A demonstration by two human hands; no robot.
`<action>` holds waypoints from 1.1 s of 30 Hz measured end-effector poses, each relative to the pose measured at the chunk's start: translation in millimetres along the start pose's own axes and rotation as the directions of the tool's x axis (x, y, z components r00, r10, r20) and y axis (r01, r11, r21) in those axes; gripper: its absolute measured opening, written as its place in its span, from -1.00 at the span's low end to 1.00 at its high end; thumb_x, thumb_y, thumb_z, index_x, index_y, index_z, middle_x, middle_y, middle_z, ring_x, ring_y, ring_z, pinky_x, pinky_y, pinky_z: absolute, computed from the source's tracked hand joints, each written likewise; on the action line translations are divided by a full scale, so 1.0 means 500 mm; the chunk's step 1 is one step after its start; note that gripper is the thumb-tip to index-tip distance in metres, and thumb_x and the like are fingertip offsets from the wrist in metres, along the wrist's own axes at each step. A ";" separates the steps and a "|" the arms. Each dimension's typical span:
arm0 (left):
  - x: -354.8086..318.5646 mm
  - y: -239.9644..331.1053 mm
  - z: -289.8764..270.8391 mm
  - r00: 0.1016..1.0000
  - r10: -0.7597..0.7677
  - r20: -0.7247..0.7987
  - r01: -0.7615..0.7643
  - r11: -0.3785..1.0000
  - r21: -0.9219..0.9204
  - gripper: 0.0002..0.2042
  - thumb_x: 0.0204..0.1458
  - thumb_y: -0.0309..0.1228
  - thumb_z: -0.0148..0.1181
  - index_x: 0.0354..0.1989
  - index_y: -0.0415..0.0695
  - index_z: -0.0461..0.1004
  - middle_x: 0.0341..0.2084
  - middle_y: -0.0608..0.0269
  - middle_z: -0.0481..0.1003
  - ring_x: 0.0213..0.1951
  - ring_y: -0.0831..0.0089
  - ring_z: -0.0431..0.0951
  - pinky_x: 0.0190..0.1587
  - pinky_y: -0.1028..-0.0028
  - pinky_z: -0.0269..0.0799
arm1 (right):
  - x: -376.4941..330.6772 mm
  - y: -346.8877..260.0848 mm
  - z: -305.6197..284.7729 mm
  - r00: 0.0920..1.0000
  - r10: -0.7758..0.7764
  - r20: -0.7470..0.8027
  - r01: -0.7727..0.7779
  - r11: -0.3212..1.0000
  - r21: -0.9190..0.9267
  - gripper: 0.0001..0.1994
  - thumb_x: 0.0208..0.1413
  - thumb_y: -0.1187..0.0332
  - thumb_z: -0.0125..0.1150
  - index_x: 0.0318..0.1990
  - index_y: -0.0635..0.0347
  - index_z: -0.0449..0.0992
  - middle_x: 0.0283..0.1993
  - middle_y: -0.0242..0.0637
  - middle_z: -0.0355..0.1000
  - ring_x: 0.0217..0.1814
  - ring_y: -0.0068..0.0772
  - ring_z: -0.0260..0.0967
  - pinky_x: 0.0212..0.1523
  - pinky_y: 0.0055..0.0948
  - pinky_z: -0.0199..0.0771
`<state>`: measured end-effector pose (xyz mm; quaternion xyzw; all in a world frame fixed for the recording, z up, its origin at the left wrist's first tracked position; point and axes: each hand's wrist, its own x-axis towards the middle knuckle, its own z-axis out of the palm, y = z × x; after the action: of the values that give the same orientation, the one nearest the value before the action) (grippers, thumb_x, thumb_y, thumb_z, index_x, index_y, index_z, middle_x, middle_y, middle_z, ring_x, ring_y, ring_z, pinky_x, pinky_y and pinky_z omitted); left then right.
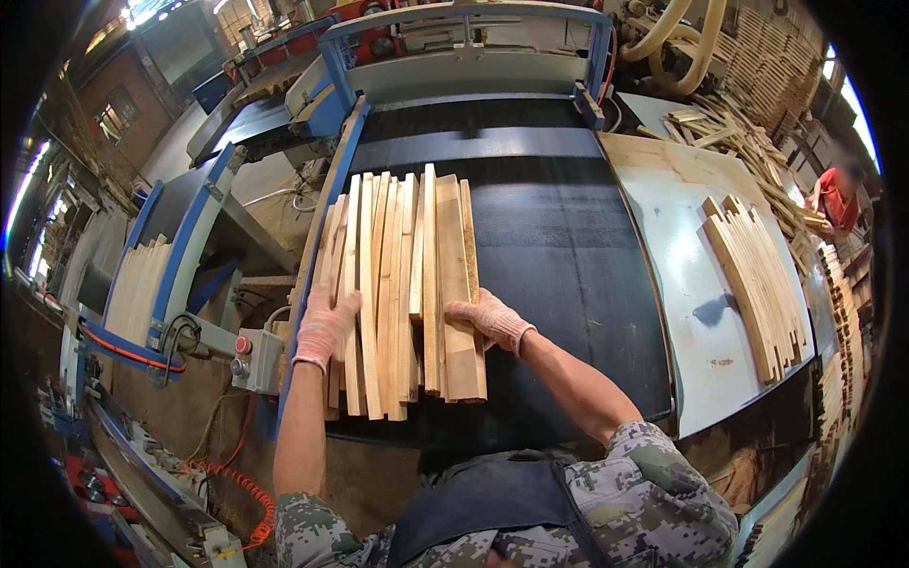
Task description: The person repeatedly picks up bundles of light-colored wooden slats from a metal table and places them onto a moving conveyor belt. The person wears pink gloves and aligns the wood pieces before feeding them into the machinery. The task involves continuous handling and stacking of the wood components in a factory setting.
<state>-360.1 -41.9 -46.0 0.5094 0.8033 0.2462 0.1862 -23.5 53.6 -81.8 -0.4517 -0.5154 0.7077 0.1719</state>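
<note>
A bundle of pale wooden strips [430, 275] lies lengthwise on the left part of a black conveyor belt [578, 284]. The strips sit side by side with uneven ends, some riding higher than others. My left hand [327, 328], in a pinkish knit glove, presses around the bundle's left side with the thumb over the strips. From the right, my right hand [492, 319], gloved alike, grips the outermost strips, its thumb on top and its other fingers partly hidden by the wood. Both hands hold the bundle between them.
A sheet-topped table [668, 218] on the right bears another row of strips [753, 289]. Blue machine frame [464, 76] spans the belt's far end. At left stand a control box [257, 360] and a side conveyor with strips [139, 289]. A person in red [838, 201] is far right.
</note>
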 end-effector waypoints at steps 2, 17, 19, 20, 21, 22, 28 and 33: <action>-0.017 0.027 -0.013 0.999 -0.041 0.004 0.041 0.994 -0.104 0.00 0.14 0.23 0.39 0.56 -0.28 0.24 0.57 -0.29 0.14 0.61 -0.09 0.09 0.63 0.15 0.00 | -0.012 -0.006 0.016 1.000 0.004 -0.018 -0.004 1.000 0.000 -0.13 0.12 -0.10 0.51 0.36 0.38 0.30 0.12 0.00 0.57 0.02 -0.15 0.64 -0.19 0.07 0.78; -0.072 0.129 -0.061 0.998 0.001 0.056 -0.009 0.991 0.137 0.02 0.15 0.07 0.43 0.67 -0.10 0.03 0.58 -0.21 0.17 0.60 0.01 0.15 0.62 0.18 0.04 | -0.090 -0.067 0.116 0.916 -0.209 -0.343 -0.185 0.539 -0.822 -0.09 0.31 -0.20 0.16 0.63 0.21 0.09 0.57 0.09 0.26 0.56 0.07 0.31 0.49 -0.05 0.38; -0.061 0.118 -0.057 0.997 0.026 0.070 -0.037 0.987 0.158 0.04 0.14 0.09 0.43 0.69 -0.06 -0.01 0.58 -0.21 0.16 0.61 0.00 0.14 0.62 0.18 0.05 | -0.060 -0.031 0.127 0.860 -0.410 -0.305 -0.089 0.468 -0.880 -0.10 0.30 -0.14 0.18 0.65 0.15 0.07 0.59 0.00 0.24 0.61 0.07 0.21 0.54 -0.07 0.31; -0.064 0.115 -0.049 0.999 0.024 0.029 -0.028 0.989 0.148 0.04 0.12 0.09 0.43 0.68 -0.04 0.02 0.52 -0.24 0.26 0.55 -0.05 0.24 0.58 0.17 0.14 | -0.047 -0.036 0.148 0.864 -0.384 -0.326 -0.134 0.449 -0.883 -0.13 0.28 0.00 0.25 0.65 0.13 0.08 0.54 0.01 0.29 0.63 0.06 0.18 0.57 -0.07 0.26; -0.066 0.113 -0.046 0.999 0.020 0.028 -0.024 0.988 0.155 0.03 0.12 0.08 0.43 0.68 -0.04 0.02 0.48 -0.23 0.30 0.52 -0.05 0.28 0.56 0.15 0.17 | -0.044 -0.041 0.155 0.879 -0.340 -0.334 -0.152 0.464 -0.873 -0.14 0.28 0.02 0.26 0.65 0.11 0.08 0.55 0.00 0.29 0.62 0.06 0.19 0.57 -0.06 0.26; -0.064 0.116 -0.045 0.999 0.017 0.028 -0.021 0.987 0.161 0.02 0.12 0.07 0.43 0.68 -0.05 0.03 0.45 -0.22 0.35 0.48 -0.05 0.33 0.54 0.14 0.20 | -0.041 -0.050 0.158 0.892 -0.296 -0.342 -0.171 0.478 -0.861 -0.14 0.27 0.04 0.27 0.65 0.09 0.08 0.55 0.00 0.29 0.61 0.06 0.20 0.57 -0.06 0.26; -0.066 0.120 -0.046 1.000 -0.001 0.016 -0.002 0.979 0.205 -0.01 0.11 0.05 0.40 0.67 -0.02 0.06 0.20 -0.16 0.51 0.29 -0.01 0.50 0.42 0.06 0.30 | -0.017 -0.072 0.138 0.772 -0.413 -0.483 0.256 0.898 -0.359 -0.21 0.13 0.34 0.30 0.56 0.27 0.24 0.08 0.02 0.61 0.16 0.01 0.60 0.26 -0.21 0.59; -0.068 0.115 -0.050 1.000 -0.002 0.018 -0.001 0.985 0.174 0.00 0.12 0.07 0.39 0.68 0.00 0.03 0.29 -0.13 0.47 0.36 0.05 0.44 0.48 0.06 0.15 | -0.010 -0.142 0.203 0.861 -0.277 -0.427 -0.063 0.774 -0.630 0.17 0.06 -0.09 0.58 0.64 0.33 -0.01 0.43 0.27 0.41 0.47 0.13 0.43 0.46 -0.08 0.45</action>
<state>-318.0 -57.5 9.6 0.5257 0.8201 0.1705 0.1483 -119.5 20.9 -10.3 -0.6176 -0.6838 0.3442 0.1804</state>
